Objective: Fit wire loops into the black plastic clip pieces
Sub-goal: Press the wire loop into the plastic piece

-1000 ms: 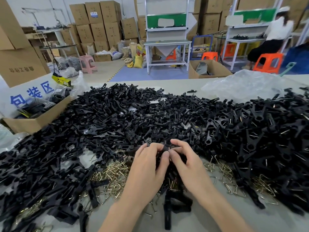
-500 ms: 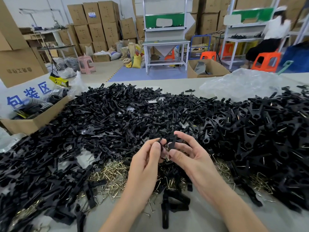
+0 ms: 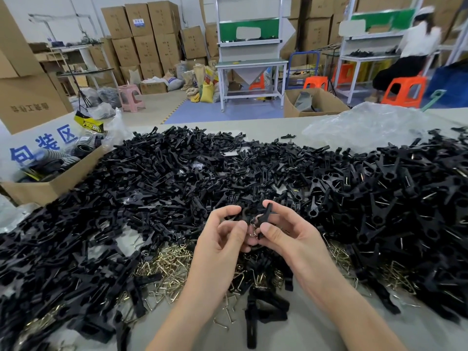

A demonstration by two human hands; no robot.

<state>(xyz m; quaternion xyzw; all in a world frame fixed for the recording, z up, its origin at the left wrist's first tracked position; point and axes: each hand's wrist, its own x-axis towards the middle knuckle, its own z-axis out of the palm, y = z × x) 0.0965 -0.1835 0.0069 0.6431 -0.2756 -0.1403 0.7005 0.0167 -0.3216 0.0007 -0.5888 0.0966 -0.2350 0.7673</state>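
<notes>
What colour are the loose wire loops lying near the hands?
The wire loops are a shiny brassy gold, seen best in the head view.

Your forearms converge from the lower edge, left hand (image 3: 220, 247) and right hand (image 3: 288, 239) raised with palms facing inward, fingertips nearly meeting, thumbs and curled forefingers pinching black clip pieces (image 3: 266, 214).

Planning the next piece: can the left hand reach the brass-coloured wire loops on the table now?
Likely yes: the brass-coloured wire loops lie uncovered beside the left hand, though it pinches a black plastic clip piece.
</notes>
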